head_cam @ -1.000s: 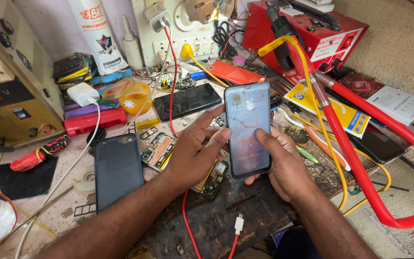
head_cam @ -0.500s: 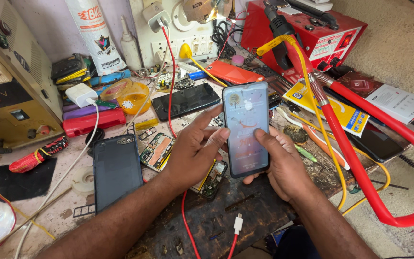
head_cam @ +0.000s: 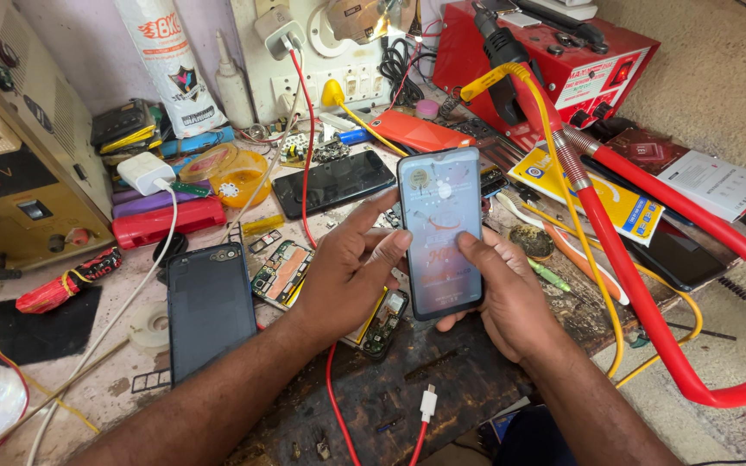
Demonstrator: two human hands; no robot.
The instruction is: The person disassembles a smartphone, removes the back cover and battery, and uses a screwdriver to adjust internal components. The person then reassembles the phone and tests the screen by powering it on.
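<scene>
Fingers: left hand [head_cam: 347, 276] curls on the left edge of the lit glass-fronted smartphone [head_cam: 440, 231], thumb pressing near the screen; right hand [head_cam: 502, 298] cradles it from behind, thumb on the glass. Phone sits upright above the cluttered bench. Best kept gripped by both edges, thumbs light on the glass. Left: dark phone back shell [head_cam: 211, 306], bare circuit board [head_cam: 281, 272]. Right: thick red hose [head_cam: 649, 298], yellow wire crowding that side.
</scene>
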